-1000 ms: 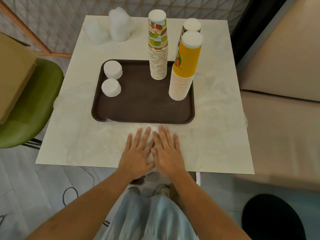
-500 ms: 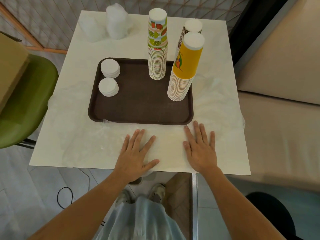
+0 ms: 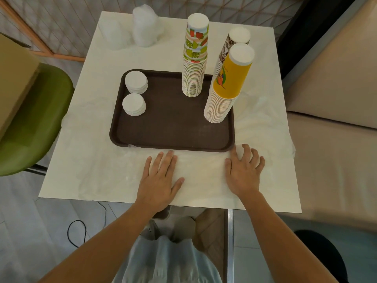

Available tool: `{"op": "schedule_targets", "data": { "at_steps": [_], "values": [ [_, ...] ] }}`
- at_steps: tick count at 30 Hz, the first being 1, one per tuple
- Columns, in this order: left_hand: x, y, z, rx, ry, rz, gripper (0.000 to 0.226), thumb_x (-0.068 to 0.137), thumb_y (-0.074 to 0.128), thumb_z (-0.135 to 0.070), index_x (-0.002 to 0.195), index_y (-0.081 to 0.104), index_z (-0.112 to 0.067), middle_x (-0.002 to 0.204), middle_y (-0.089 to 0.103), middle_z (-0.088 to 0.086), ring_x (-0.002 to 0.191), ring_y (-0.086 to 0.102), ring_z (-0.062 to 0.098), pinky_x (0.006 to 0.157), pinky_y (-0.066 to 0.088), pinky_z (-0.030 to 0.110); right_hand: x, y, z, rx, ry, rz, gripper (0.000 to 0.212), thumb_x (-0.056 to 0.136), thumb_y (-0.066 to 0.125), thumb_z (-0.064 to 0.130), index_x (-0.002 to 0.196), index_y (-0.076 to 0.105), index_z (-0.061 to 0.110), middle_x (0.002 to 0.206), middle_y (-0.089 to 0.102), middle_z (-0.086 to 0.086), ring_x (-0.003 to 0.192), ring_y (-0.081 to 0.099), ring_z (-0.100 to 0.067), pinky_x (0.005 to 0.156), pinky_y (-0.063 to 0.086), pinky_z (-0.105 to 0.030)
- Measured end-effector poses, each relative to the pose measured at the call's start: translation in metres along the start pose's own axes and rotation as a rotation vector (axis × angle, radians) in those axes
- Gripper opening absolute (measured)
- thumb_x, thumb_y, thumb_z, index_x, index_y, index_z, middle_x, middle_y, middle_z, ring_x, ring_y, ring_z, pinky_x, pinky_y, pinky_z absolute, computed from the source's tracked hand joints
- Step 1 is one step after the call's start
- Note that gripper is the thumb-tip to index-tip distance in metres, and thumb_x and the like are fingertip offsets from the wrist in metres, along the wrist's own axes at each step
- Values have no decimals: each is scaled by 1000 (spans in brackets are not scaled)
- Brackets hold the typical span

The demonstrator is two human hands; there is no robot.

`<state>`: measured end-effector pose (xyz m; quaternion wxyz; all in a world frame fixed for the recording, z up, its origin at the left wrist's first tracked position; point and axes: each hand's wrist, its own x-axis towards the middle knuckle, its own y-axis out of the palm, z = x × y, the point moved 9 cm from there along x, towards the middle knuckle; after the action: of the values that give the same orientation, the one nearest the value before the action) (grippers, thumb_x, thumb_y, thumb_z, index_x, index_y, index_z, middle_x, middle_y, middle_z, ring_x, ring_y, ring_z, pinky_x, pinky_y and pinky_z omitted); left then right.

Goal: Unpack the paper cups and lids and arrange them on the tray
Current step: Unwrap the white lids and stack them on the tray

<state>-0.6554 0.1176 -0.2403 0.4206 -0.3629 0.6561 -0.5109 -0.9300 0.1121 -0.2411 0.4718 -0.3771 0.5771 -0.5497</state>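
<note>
A dark brown tray [image 3: 169, 129] sits on the white table [image 3: 91, 84]. On its left lie two low stacks of white lids [image 3: 136, 82] [image 3: 133, 104]. A tall fruit-print cup stack [image 3: 195, 56] stands upside down at the tray's back, a yellow cup stack [image 3: 227, 84] at its right edge, and a brown-patterned cup stack [image 3: 234, 43] behind that. My left hand [image 3: 158, 180] rests flat on clear plastic wrap [image 3: 200, 170] in front of the tray. My right hand [image 3: 243, 170] lies on the wrap by the tray's front right corner, fingers slightly bent.
Two bundles of lids in clear plastic [image 3: 144, 27] [image 3: 113, 35] stand at the table's back left. A green chair [image 3: 34, 119] with a cardboard box [image 3: 14, 78] is to the left, a beige sofa [image 3: 334, 82] to the right. A lattice screen stands behind.
My hands, side by side a second ago, have spread apart over the wrap. The right hand slid right to the tray's front corner and its fingers have bent a little.
</note>
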Motion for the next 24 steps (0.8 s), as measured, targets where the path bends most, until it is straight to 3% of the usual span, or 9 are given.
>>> {"op": "schedule_targets", "data": {
  "at_steps": [4,9,14,18,22,24],
  "values": [
    [0,-1,6,0,-39,-10,83,104,10,-70,165,27,-17,174,18,4,158,23,32,128,13,58,2,1,5,-6,0,-3,50,101,31,43,140,55,24,154,33,-11,138,31,-38,112,26,-65],
    [0,2,3,-17,-63,-21,83,103,16,-71,164,30,-17,173,19,9,157,25,35,128,13,59,3,5,-3,-19,39,-3,51,105,35,43,154,41,29,155,33,-12,135,34,-36,109,32,-61],
    [5,-13,13,-50,-142,-83,75,106,10,-64,157,45,-21,157,42,12,144,41,34,125,26,56,6,6,-5,-6,53,4,52,105,32,44,155,40,30,156,31,-11,135,33,-37,109,31,-60],
    [23,-34,23,-72,-153,-244,47,108,38,-45,126,73,-19,121,65,11,112,61,32,100,49,48,3,7,-8,41,48,6,59,103,22,49,158,34,32,160,29,-10,142,29,-37,115,27,-62],
    [42,-32,32,-74,-88,-155,22,99,69,-29,115,76,-18,105,68,4,92,63,24,86,57,37,-1,7,-9,105,31,-31,56,104,29,49,156,30,29,162,32,-10,146,29,-37,118,25,-60],
    [47,-35,35,-135,-84,-116,20,100,69,-29,117,73,-19,105,69,2,90,63,20,82,58,32,-1,7,-10,108,19,-42,52,104,30,49,151,36,29,162,33,-10,147,28,-36,119,25,-59]
  ]
}}
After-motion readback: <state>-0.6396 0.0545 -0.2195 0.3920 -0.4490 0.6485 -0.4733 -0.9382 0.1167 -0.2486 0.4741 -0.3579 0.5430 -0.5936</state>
